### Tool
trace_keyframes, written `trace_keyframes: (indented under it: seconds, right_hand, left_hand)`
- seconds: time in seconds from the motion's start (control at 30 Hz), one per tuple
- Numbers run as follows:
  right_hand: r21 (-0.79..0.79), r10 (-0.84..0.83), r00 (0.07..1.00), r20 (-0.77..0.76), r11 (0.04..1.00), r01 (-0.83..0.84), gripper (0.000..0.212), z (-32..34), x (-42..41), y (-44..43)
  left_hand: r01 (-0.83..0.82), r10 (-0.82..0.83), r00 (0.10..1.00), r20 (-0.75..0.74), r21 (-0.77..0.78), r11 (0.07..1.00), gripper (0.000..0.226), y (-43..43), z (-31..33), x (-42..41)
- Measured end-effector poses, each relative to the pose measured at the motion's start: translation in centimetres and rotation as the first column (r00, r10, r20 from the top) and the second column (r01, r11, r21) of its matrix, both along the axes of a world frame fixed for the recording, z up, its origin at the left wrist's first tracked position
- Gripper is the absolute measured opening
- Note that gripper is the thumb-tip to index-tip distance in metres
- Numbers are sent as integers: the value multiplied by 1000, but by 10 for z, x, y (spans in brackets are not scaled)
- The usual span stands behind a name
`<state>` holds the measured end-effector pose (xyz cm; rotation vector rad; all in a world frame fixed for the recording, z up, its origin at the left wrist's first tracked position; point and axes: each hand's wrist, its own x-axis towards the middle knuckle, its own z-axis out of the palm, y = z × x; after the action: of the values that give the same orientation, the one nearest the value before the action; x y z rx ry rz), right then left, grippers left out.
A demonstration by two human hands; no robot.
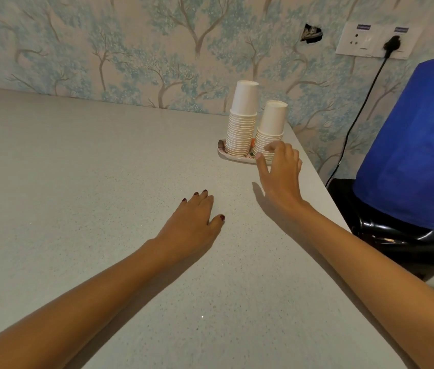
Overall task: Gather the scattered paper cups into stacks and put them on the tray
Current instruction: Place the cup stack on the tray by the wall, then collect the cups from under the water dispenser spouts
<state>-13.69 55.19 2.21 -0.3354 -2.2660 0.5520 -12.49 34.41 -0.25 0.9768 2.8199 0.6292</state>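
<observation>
Two stacks of upside-down white paper cups stand on a small patterned tray (230,157) at the table's far right. The taller stack (242,121) is on the left, the shorter stack (271,126) on the right. My right hand (281,169) is raised right in front of the shorter stack, thumb spread and fingers loosely curled by its lower rims; I cannot tell whether they touch. My left hand (197,217) lies flat on the tabletop, fingers straight, holding nothing.
The speckled grey table (90,195) meets a tree-patterned wall at the back. Its right edge runs diagonally past the tray. Beyond that edge stand a blue water bottle (418,145) on a black dispenser (402,243), and a black cable hanging from a wall socket (375,41).
</observation>
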Motion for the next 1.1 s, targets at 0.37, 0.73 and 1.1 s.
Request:
trace_keyframes:
  seconds: [0.37, 0.73, 1.1]
  right_hand:
    - [68, 238, 967, -90, 970, -232, 19, 27, 98, -73]
    - [47, 206, 976, -67, 978, -203, 14, 39, 200, -143]
    - [-14, 68, 965, -253, 997, -74, 9, 37, 290, -161]
  left_hand:
    - [-88, 40, 976, 216, 216, 973, 48, -35, 24, 45]
    - [-39, -22, 988, 155, 380, 924, 36, -81, 20, 113]
    - [-67, -63, 985, 161, 688, 723, 28, -97, 23, 182]
